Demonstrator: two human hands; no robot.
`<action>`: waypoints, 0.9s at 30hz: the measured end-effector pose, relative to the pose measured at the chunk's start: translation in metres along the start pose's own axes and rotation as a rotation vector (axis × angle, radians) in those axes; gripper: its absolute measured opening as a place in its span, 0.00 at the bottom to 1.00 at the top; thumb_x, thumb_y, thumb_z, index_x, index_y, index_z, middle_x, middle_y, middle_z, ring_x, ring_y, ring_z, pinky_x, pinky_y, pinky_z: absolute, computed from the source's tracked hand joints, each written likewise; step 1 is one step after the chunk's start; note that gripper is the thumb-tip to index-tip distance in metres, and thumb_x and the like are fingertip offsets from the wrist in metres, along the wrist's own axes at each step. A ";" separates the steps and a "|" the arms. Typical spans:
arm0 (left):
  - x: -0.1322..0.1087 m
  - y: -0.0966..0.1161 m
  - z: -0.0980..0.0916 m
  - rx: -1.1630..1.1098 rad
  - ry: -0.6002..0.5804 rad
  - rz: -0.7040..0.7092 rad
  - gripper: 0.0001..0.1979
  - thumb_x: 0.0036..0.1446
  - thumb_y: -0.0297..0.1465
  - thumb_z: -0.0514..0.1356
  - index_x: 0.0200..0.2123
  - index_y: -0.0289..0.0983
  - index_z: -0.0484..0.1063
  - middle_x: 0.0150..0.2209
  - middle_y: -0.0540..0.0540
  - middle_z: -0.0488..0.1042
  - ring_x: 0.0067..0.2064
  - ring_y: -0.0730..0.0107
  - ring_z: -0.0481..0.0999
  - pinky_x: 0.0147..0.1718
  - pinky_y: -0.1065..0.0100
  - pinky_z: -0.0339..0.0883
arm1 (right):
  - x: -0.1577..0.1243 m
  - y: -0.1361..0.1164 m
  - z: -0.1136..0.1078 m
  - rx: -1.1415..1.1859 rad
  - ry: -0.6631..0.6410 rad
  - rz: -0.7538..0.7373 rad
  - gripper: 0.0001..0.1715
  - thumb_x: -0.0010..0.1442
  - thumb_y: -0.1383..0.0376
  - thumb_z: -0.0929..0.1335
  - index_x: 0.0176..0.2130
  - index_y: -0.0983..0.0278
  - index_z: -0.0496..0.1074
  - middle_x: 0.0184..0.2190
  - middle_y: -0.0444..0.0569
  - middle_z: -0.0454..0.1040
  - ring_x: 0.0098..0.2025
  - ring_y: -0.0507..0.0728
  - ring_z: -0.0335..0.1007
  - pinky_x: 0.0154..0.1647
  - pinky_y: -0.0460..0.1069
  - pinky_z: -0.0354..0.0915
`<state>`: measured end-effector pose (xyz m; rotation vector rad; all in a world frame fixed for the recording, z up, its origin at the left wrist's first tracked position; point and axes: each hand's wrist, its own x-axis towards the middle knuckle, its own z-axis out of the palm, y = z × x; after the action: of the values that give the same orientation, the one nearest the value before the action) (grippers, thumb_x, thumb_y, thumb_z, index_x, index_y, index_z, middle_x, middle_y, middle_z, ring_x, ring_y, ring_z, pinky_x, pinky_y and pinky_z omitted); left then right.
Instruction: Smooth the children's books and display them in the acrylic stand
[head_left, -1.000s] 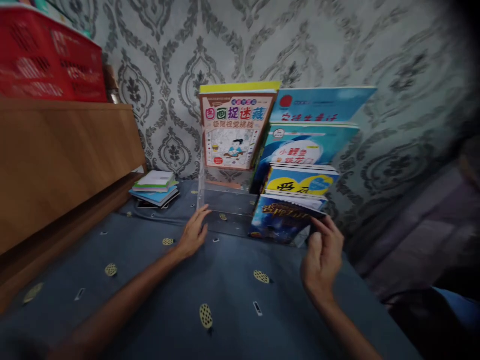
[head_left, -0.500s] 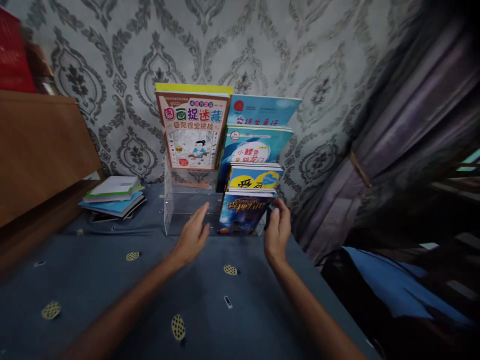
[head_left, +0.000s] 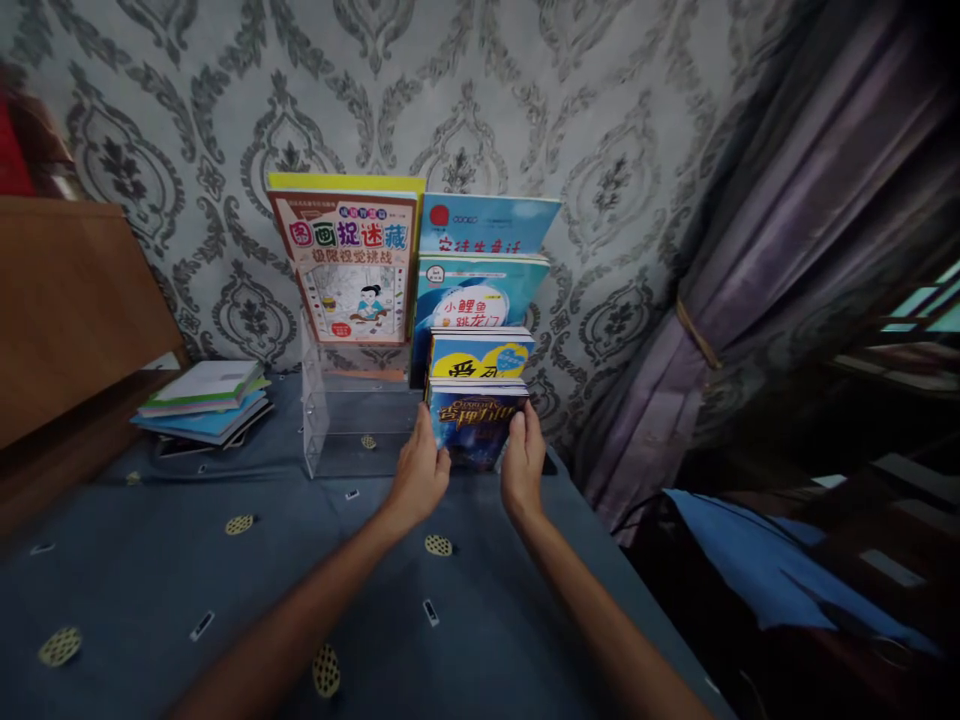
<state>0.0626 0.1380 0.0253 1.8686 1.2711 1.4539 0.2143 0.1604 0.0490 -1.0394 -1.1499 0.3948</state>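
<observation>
A clear stepped rack stands against the wall with books on its tiers. In its lowest front tier, at the right, is a dark blue book. My left hand presses its left edge and my right hand its right edge, so the book is held between them. Behind it rise a yellow and blue book, a teal book and a light blue book. A brown-bordered picture book fills the upper left, with a yellow-edged one behind.
A pile of books lies on the patterned blue cloth left of the rack. Beyond it is a wooden cabinet. A tied curtain hangs at the right, above a blue cloth item.
My left hand has moved right to the dark blue book's left edge, and my right hand has closed in on its right edge. The view has shifted slightly.
</observation>
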 end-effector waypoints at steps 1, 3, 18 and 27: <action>0.000 0.001 -0.001 0.009 -0.002 -0.002 0.41 0.61 0.26 0.53 0.73 0.36 0.38 0.73 0.37 0.49 0.72 0.50 0.51 0.70 0.45 0.48 | -0.001 0.000 0.000 0.000 -0.005 0.000 0.38 0.66 0.43 0.58 0.62 0.65 0.68 0.62 0.58 0.69 0.66 0.64 0.61 0.67 0.62 0.55; 0.000 0.004 -0.002 0.033 -0.012 -0.001 0.40 0.61 0.26 0.53 0.73 0.35 0.39 0.73 0.37 0.49 0.72 0.49 0.51 0.69 0.45 0.49 | -0.001 0.001 0.000 -0.008 -0.006 0.009 0.39 0.66 0.43 0.58 0.62 0.65 0.68 0.62 0.58 0.69 0.66 0.64 0.60 0.67 0.62 0.54; -0.001 0.013 -0.011 0.187 -0.051 0.000 0.39 0.59 0.29 0.55 0.71 0.33 0.43 0.71 0.31 0.53 0.71 0.47 0.54 0.67 0.44 0.52 | 0.001 0.005 -0.002 -0.014 0.018 0.022 0.39 0.65 0.42 0.59 0.60 0.66 0.71 0.59 0.59 0.72 0.64 0.65 0.63 0.67 0.63 0.54; 0.042 0.032 -0.045 0.121 -0.011 0.035 0.38 0.60 0.33 0.58 0.70 0.31 0.49 0.70 0.30 0.55 0.70 0.48 0.56 0.69 0.45 0.48 | 0.048 -0.008 -0.009 0.045 -0.028 -0.049 0.39 0.64 0.41 0.60 0.58 0.65 0.72 0.59 0.59 0.73 0.61 0.64 0.67 0.64 0.63 0.59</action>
<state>0.0339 0.1507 0.0877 1.9825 1.3548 1.4113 0.2403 0.1868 0.0818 -0.9673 -1.1843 0.3963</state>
